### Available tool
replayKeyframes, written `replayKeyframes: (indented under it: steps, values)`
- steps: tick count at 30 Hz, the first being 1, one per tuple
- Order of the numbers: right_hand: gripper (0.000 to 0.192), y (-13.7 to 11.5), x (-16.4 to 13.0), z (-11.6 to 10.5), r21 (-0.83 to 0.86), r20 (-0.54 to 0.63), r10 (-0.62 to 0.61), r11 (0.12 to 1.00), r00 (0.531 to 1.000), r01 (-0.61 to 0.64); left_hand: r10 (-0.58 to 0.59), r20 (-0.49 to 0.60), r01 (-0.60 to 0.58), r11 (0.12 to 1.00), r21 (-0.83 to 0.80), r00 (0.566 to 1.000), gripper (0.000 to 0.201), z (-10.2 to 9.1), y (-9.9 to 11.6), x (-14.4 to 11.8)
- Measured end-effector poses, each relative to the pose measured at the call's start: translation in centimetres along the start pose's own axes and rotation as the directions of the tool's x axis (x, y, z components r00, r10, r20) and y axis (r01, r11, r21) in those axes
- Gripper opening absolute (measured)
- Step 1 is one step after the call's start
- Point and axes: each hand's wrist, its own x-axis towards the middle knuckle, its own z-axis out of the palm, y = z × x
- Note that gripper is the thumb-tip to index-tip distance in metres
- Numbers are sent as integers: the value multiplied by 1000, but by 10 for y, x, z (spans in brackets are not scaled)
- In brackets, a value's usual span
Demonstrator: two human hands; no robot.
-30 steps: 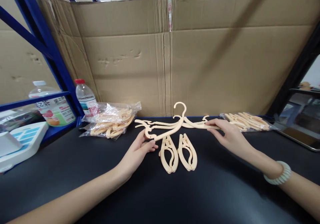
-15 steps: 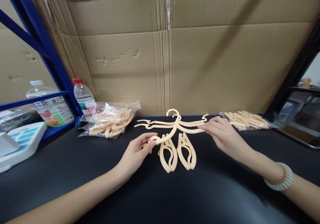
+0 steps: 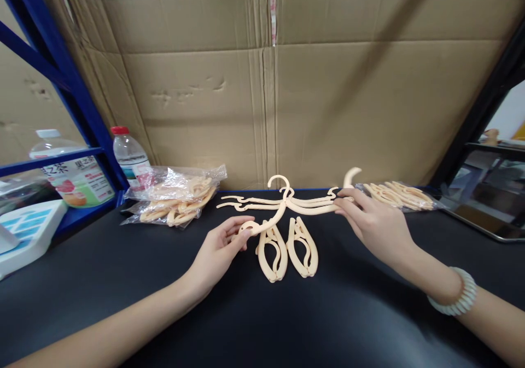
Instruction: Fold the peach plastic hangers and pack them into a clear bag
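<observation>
A cream plastic folding hanger (image 3: 311,210) is stretched between my two hands. My left hand (image 3: 217,253) pinches the rounded end of its left arm. My right hand (image 3: 375,223) grips its right arm, and a curved end piece (image 3: 351,177) sticks up above the fingers. Behind it lie opened hangers (image 3: 233,206) of the same kind, their arms spread sideways; the held hanger partly covers them. Just in front are two folded hangers, a left one (image 3: 272,274) and a right one (image 3: 313,253), side by side on the black table (image 3: 262,324).
Clear bags of folded hangers lie at left (image 3: 172,209) and right (image 3: 400,196). A red-capped bottle (image 3: 130,152), a larger labelled bottle (image 3: 82,182) and a white-and-blue tray (image 3: 33,231) stand left. Cardboard (image 3: 197,111) walls the back; a metal-edged tray (image 3: 488,204) is right.
The end piece of the hanger's right arm, lying outward beyond my right hand before, now points upward. My left hand keeps its hold. The whole view has shifted slightly.
</observation>
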Motion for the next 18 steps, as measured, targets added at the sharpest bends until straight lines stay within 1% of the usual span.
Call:
replayKeyframes:
  steps: [2,4,6,8,10,12,15,18]
  values:
    - [26,0,0,2,82,6,12,997,1000,-13,-1,1,1,1000,-1,1000,36,0,0,0]
    - [24,-1,-1,4,212,13,30,977,999,-32,2,4,-2,1000,1,1000,36,0,-1,0]
    - [23,-1,-2,7,369,15,64,927,998,-65,7,4,-7,1000,6,1000,36,-1,-1,0]
    - [22,-2,-2,9,516,16,124,849,992,-115,14,5,-15,1000,9,1000,36,-1,-1,0]
    - [25,-1,-2,12,643,60,209,740,976,-198,21,8,-21,1000,4,1000,35,-1,-1,0]
    - [31,0,-1,15,749,165,274,590,948,-301,25,10,-25,1000,-10,1000,35,-1,-1,0]
    - [30,4,1,18,847,320,294,338,901,-411,28,-6,-28,999,-31,1000,38,0,0,-1]
    - [31,7,2,20,870,421,298,136,857,-475,24,-34,-26,999,-43,999,40,0,0,-2]
